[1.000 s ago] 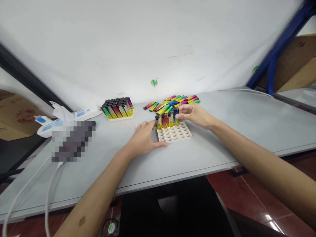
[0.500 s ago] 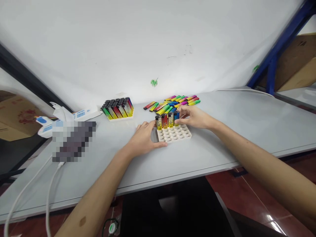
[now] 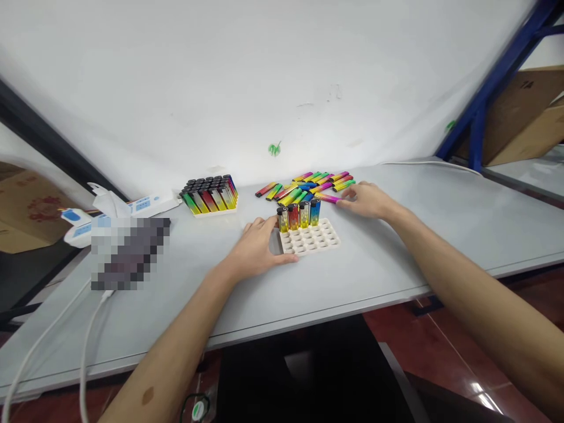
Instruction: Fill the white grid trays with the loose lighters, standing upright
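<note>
Against the left edge of a white tray (image 3: 314,242), the left hand (image 3: 257,249), palm down on the grey table (image 3: 396,258); fingers loosely curled and released, thumb along the tray's near left corner, nothing clasped inside them; in the tray's far row, four lighters (image 3: 299,215) upright side by side, black caps up, bodies yellow, red, yellow and blue; all nearer pockets of the tray bare; farther back and to the right, the right hand (image 3: 369,200), palm down, arm stretched across the table; fingertips (image 3: 344,200) at the near right edge of a loose pile of lighters (image 3: 308,183), touching the end of a pink-ended lighter (image 3: 328,198) flat on the table just beyond the tray's far right corner; cannot tell whether pinched or merely touched; pile itself a jumble of pink, green, yellow and blue bodies, close to the foot of the white wall (image 3: 264,70); to the left of the pile, well apart from both hands, a full tray (image 3: 210,195) packed with black-capped lighters; further left, white devices (image 3: 132,205) with blue labels, a blurred patch (image 3: 130,252) and a white cable (image 3: 57,346) trailing toward the near table edge; on the wall above the pile, a small green mark (image 3: 274,149); at far right, a blue frame (image 3: 489,88) and a cardboard box (image 3: 524,117) behind it.
</note>
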A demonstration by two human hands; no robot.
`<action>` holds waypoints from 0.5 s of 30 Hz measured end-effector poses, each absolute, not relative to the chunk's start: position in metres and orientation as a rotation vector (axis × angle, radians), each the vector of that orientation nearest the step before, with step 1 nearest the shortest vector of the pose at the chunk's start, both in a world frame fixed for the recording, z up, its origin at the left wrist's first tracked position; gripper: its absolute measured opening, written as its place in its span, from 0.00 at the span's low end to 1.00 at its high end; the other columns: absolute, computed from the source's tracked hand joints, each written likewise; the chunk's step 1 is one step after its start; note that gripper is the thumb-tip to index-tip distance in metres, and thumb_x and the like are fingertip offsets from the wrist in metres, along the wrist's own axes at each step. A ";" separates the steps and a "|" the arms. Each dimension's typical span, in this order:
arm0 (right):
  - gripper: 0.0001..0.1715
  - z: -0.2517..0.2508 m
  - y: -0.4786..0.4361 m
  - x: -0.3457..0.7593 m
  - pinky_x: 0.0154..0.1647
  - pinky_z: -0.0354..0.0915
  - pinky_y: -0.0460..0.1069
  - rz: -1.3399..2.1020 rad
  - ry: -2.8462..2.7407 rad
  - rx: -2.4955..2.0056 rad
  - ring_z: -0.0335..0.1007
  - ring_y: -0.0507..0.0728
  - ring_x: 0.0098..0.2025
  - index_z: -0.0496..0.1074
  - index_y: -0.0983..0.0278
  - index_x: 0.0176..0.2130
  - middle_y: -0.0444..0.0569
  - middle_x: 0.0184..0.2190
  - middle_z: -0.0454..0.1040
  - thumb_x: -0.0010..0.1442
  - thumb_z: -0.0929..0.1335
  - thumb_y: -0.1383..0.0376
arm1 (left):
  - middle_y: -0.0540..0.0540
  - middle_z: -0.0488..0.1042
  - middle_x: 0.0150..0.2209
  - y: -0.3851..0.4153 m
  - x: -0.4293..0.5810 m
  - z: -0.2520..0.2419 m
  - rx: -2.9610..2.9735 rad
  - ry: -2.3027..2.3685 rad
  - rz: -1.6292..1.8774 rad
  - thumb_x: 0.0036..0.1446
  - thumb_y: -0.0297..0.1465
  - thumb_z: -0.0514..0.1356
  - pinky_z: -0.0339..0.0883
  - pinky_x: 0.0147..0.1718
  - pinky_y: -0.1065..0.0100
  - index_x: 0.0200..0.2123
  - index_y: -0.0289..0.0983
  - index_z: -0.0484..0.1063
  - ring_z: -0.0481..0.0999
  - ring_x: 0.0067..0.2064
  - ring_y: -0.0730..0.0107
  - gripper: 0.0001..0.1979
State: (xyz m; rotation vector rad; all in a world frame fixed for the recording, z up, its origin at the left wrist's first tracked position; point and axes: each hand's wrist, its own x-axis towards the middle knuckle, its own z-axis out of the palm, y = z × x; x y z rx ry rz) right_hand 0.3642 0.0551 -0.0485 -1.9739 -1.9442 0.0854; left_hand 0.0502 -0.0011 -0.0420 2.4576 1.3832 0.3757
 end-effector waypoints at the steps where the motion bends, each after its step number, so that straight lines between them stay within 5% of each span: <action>1: 0.22 -0.050 0.055 0.365 0.48 0.62 0.57 0.077 -1.988 -1.988 0.67 0.68 0.51 0.76 0.63 0.42 0.56 0.40 0.76 0.54 0.69 0.50 | 0.36 0.68 0.54 -0.001 0.050 -0.042 2.457 1.389 0.375 0.46 0.57 0.64 0.61 0.55 0.50 0.61 0.37 0.59 0.65 0.56 0.46 0.46; 5: 0.15 -0.046 0.052 0.361 0.44 0.63 0.56 0.135 -1.986 -1.902 0.69 0.67 0.47 0.74 0.62 0.33 0.53 0.35 0.76 0.52 0.70 0.53 | 0.37 0.68 0.55 -0.002 0.050 -0.041 2.469 1.349 0.399 0.47 0.56 0.64 0.60 0.55 0.51 0.61 0.37 0.59 0.65 0.57 0.46 0.44; 11: 0.12 -0.033 0.047 0.351 0.40 0.67 0.53 0.744 -1.418 -1.402 0.74 0.58 0.39 0.65 0.61 0.36 0.50 0.35 0.77 0.55 0.70 0.58 | 0.38 0.69 0.54 -0.003 0.051 -0.040 2.486 1.328 0.420 0.48 0.55 0.64 0.60 0.55 0.51 0.59 0.40 0.60 0.65 0.57 0.46 0.41; 15: 0.15 -0.031 0.044 0.342 0.21 0.60 0.46 0.973 -1.247 -1.224 0.63 0.50 0.21 0.61 0.57 0.41 0.40 0.27 0.69 0.60 0.68 0.53 | 0.36 0.69 0.54 -0.003 0.051 -0.039 2.474 1.345 0.398 0.48 0.55 0.64 0.59 0.56 0.50 0.60 0.38 0.60 0.65 0.57 0.46 0.43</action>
